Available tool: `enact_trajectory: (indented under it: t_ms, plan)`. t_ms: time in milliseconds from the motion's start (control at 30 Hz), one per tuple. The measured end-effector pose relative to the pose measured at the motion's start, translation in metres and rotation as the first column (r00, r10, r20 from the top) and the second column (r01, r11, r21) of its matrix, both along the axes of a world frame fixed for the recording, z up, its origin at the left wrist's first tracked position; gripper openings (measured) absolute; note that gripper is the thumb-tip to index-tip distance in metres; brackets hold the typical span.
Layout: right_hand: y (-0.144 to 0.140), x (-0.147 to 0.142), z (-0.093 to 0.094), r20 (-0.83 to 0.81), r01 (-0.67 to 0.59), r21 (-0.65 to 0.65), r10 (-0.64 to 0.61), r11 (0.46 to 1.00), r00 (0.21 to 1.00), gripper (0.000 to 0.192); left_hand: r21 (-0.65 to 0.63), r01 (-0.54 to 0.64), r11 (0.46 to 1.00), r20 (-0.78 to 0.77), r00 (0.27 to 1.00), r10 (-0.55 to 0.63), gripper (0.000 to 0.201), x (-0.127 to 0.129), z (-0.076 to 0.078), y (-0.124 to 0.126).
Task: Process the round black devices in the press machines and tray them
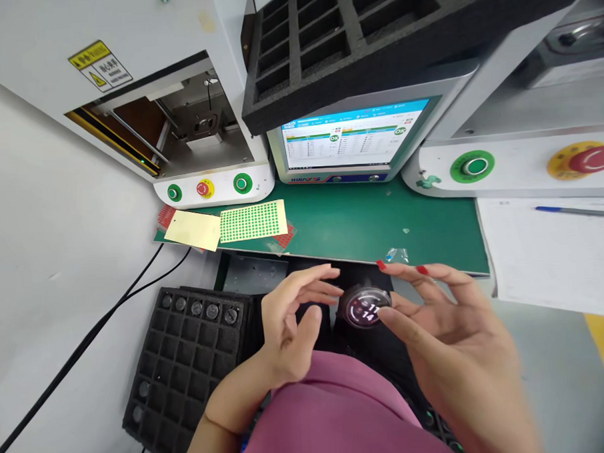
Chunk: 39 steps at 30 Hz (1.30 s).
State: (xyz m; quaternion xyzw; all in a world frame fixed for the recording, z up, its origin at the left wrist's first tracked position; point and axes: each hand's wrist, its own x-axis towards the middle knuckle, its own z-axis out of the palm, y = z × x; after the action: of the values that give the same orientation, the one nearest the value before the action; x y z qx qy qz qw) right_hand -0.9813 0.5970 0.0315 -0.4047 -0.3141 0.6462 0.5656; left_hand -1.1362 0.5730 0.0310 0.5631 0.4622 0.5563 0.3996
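Observation:
A round smartwatch face (364, 308) without a visible strap glows with "11" and "14" in front of my body. My right hand (449, 320) pinches its right edge between thumb and a finger. Two other fingers of that hand stretch upward, with small red patches at their tips. Close by on the left, my left hand (296, 320) holds nothing; its fingers are apart and curve toward the watch.
A green bench (361, 217) carries a sheet of green dot stickers (253, 221) and a monitor (358, 137). White machines with buttons flank it. A black foam tray (182, 365) with several round pieces stands lower left; another foam tray (325, 58) overhangs the monitor. Papers (543, 256) lie right.

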Motion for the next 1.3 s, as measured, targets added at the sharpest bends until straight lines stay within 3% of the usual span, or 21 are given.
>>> enact_trajectory:
  t_ms: [100, 233, 400, 600, 733, 900, 1067, 1300]
  plan:
    - [-0.002, -0.002, -0.002, 0.058, -0.003, 0.029, 0.002, 1.000, 0.998, 0.043, -0.339, 0.172, 0.925, 0.240, 0.966, -0.092, 0.036, 0.004, 0.005, 0.001]
    - [-0.002, -0.005, -0.004, 0.228, 0.058, 0.164, -0.095, 0.985, 0.969, 0.045, -0.492, 0.201, 0.847, 0.336, 0.942, -0.028, 0.031, 0.012, 0.006, 0.004]
    - [0.000, -0.005, -0.005, 0.329, 0.136, 0.403, -0.282, 0.905, 0.901, 0.054, -0.526, 0.188, 0.830, 0.341, 0.940, 0.003, 0.029, 0.015, 0.005, 0.004]
    - [0.002, -0.003, -0.007, 0.335, 0.113, 0.524, -0.327, 0.844, 0.884, 0.058, -0.503, 0.158, 0.849, 0.261, 0.965, -0.025, 0.027, 0.015, 0.001, 0.001]
    - [-0.002, -0.003, -0.005, 0.354, 0.101, 0.495, -0.306, 0.863, 0.884, 0.053, -0.522, 0.156, 0.838, 0.298, 0.955, 0.008, 0.031, 0.016, -0.002, 0.001]
    - [-0.005, 0.001, 0.008, 0.332, 0.068, 0.269, -0.159, 0.961, 0.930, 0.040, -0.539, 0.151, 0.828, 0.304, 0.952, 0.024, 0.036, 0.019, 0.000, 0.003]
    - [0.002, 0.001, 0.009, 0.334, 0.047, 0.269, -0.138, 0.962, 0.932, 0.043, -0.464, 0.256, 0.848, 0.407, 0.912, -0.053, 0.048, 0.018, 0.003, 0.004]
    - [-0.002, 0.003, 0.013, 0.367, 0.027, 0.287, -0.136, 0.958, 0.920, 0.046, -0.506, 0.204, 0.838, 0.381, 0.925, 0.005, 0.049, 0.017, 0.000, 0.006]
